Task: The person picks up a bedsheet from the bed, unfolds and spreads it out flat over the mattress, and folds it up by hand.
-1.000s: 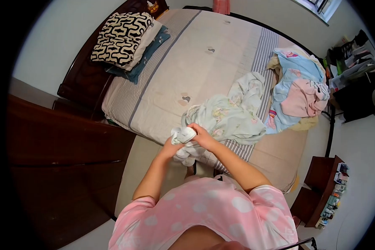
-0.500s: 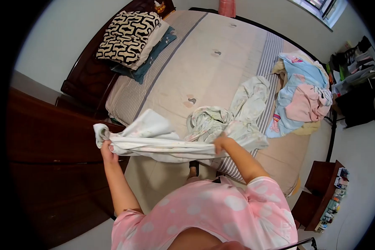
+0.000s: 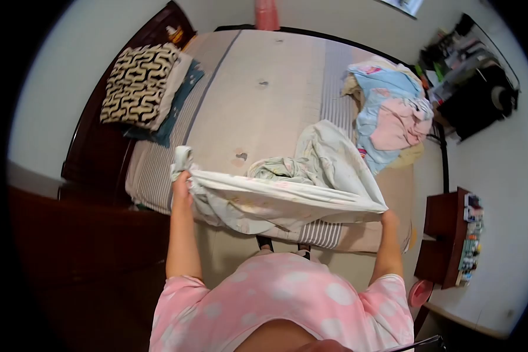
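The left hand (image 3: 182,183) is closed around a bunched end of a pale floral sheet (image 3: 287,202), a rolled tuft standing up above the fist; the right hand (image 3: 389,218) grips the other end of the same edge, though how its fingers sit is too blurred to tell; the two hands are set wide apart, which seems to be why the edge between them runs nearly straight while the cloth below hangs in folds.

The sheet spans the space in front of the body, over the near edge of the bed (image 3: 217,126); its far part rises in a loose fold and lies crumpled on the mattress, so the bed probably bears some of its weight.

Farther out, a patterned pillow (image 3: 138,85) tops a stack by the headboard (image 3: 100,129), likely put there to sit at the head end; a pink cloth (image 3: 399,123) lies on a blue cloth (image 3: 387,85) at the opposite end, apparently heaped to the side, apart from the held sheet.
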{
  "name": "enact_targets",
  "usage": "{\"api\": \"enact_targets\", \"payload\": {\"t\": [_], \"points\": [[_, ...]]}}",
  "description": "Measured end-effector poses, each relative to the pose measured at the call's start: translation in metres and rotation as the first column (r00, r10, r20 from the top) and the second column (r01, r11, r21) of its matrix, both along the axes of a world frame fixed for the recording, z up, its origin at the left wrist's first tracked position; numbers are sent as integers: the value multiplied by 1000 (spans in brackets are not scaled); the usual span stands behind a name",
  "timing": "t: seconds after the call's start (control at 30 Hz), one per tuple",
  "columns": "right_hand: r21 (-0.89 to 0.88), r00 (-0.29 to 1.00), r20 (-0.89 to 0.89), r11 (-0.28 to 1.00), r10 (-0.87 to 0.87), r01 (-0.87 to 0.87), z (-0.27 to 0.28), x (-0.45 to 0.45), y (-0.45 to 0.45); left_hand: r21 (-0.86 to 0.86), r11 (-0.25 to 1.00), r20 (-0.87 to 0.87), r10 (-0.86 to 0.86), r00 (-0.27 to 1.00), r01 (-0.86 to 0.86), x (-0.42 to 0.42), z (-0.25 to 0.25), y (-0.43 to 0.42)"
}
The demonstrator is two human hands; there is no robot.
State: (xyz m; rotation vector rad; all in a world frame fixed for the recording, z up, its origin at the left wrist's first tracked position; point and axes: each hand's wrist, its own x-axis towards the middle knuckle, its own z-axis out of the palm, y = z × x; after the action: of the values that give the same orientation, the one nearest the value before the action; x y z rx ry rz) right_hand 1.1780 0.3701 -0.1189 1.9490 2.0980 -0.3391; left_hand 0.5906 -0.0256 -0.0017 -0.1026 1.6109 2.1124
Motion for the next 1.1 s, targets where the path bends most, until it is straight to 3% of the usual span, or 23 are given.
{"api": "enact_targets", "payload": {"t": [0.1, 0.17, 0.2, 0.23, 0.3, 0.37, 0.43, 0.47, 0.53, 0.57, 0.6, 0.63, 0.7, 0.77, 0.8, 0.83, 0.87, 0.93, 0.97, 1.03, 1.1], "points": [[68, 959, -59, 958, -277, 280, 48, 79, 7, 47, 962, 37, -272, 962, 270, 16, 13, 106], [102, 836, -206, 838, -509, 536, 80, 126, 9, 134, 900, -3, -419, 908, 415, 39, 36, 176], [73, 681, -391, 716, -620, 694, 98, 147, 13, 177, 867, -30, -469, 883, 466, 50, 46, 210], [-51, 377, -673, 549, -636, 834, 118, 165, 15, 184, 835, -69, -515, 854, 518, 59, 56, 244], [-293, -168, -920, 336, -355, 895, 161, 190, 28, 195, 768, -181, -583, 792, 610, 83, 86, 299], [-348, -353, -934, 342, -49, 873, 193, 212, 45, 230, 728, -284, -584, 760, 646, 103, 129, 340], [-340, -389, -918, 352, 74, 872, 222, 207, 59, 289, 723, -338, -537, 773, 628, 115, 154, 375], [-321, -396, -912, 417, 105, 851, 224, 205, 66, 321, 716, -322, -533, 783, 620, 121, 160, 388], [-312, -392, -918, 505, 57, 805, 213, 197, 81, 382, 709, -287, -518, 806, 592, 128, 162, 410], [-307, -381, -924, 538, 29, 785, 205, 190, 85, 308, 715, -302, -552, 777, 628, 130, 157, 417], [-265, -233, -964, 505, -128, 822, 192, 184, 90, 229, 718, -313, -585, 748, 657, 129, 144, 425], [-254, -151, -963, 562, -224, 787, 158, 199, 106, 146, 718, -320, -617, 719, 681, 129, 133, 434], [-142, 4, -971, 593, -238, 793, 86, 211, 141, -7, 697, -295, -686, 665, 717, 145, 122, 434], [92, 233, -959, 602, -161, 793, 73, 163, 141, -56, 645, -287, -742, 606, 762, 166, 107, 437], [62, 260, -952, 732, -160, 679, 84, 135, 138, -111, 591, -300, -787, 539, 799, 178, 101, 436], [-101, 109, -972, 785, -210, 611, 93, 97, 134, -164, 532, -310, -827, 469, 830, 189, 96, 436], [-259, 37, -953, 873, -300, 414, 133, 50, 115, -251, 430, -322, -882, 344, 867, 198, 81, 442], [-249, 93, -961, 961, -260, 117, 177, -32, 89, -394, 257, -347, -931, 117, 882, 225, 76, 441], [-328, 81, -944, 939, -321, -105, 172, -56, 89, -454, 197, -366, -931, 20, 869, 243, 84, 433], [-23, 85, -996, 962, 1, -273, 192, -116, 63, -383, 167, -420, -908, -10, 908, 266, 73, 434], [41, 23, -998, 947, 51, -319, 191, -150, 53, -286, 155, -395, -918, 31, 945, 274, 74, 438]]}}
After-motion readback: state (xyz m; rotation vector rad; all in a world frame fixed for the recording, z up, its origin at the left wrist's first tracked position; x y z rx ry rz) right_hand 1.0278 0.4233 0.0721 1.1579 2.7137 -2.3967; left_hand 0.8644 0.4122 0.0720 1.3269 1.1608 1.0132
